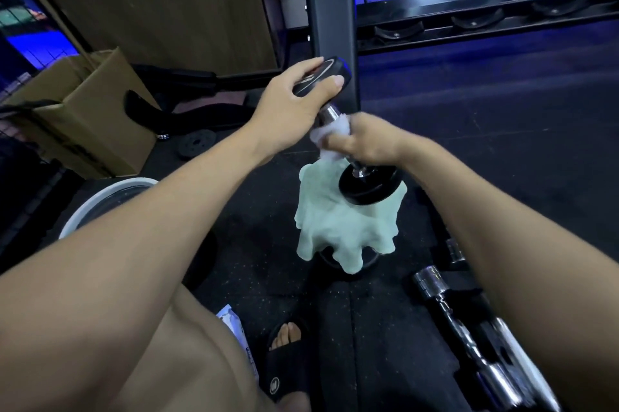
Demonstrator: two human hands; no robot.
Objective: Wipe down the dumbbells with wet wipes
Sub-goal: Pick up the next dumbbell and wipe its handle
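We hold a black round-ended dumbbell with a chrome handle (330, 111) tilted near the centre of our view, its upper end toward 11 o'clock and its lower end toward 5 o'clock; our left hand (294, 100) grips the upper black end, fingers and thumb curled over its face; our right hand (361, 140) is closed round the chrome handle with a crumpled white wet wipe (330, 137) pressed between palm and metal, the wipe bunching out at the 9 o'clock side of the fist.

The lower end of the dumbbell rests on a pale green cloth (345, 227) draped over a dark round object just below centre; the cloth hangs in folds toward 6 o'clock.

At 4 to 5 o'clock lie other chrome-handled dumbbells (432, 284) on the black speckled rubber floor (268, 261); at 9 o'clock stands an open brown cardboard box (97, 110), and below it, toward 8 o'clock, a white-rimmed round basin (100, 197) partly hidden by our left forearm; a dark metal rack post (330, 9) rises at 12 o'clock, with black rack shelves (469, 23) running off toward 2 o'clock under blue light; at 6 o'clock our foot in a black sandal (288, 364) rests on the floor, a white packet (231, 318) just beside it toward 9 o'clock.
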